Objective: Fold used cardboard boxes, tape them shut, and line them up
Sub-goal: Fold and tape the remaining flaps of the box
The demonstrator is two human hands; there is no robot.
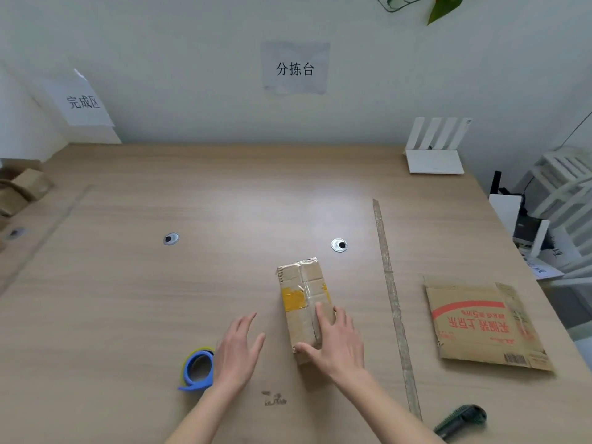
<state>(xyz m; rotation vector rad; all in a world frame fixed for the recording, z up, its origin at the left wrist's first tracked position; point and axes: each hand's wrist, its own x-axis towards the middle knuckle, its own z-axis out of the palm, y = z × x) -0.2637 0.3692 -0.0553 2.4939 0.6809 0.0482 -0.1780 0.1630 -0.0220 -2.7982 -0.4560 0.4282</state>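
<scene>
A small brown cardboard box point(302, 293) with yellow tape patches stands in the middle of the wooden table point(224, 193). My right hand point(336, 344) rests on its near end, fingers straight on top and thumb against the near face. My left hand point(238, 350) hovers open just left of the box, touching nothing. A tape roll in a blue dispenser point(197, 368) lies beside my left wrist. A flattened cardboard box point(483, 328) with red print lies at the right.
A long strip of used tape point(392, 299) runs along the table right of the box. A dark green cutter point(461, 419) lies at the near right. Folded boxes point(22, 190) sit at the far left. A white router point(435, 149) stands at the back right.
</scene>
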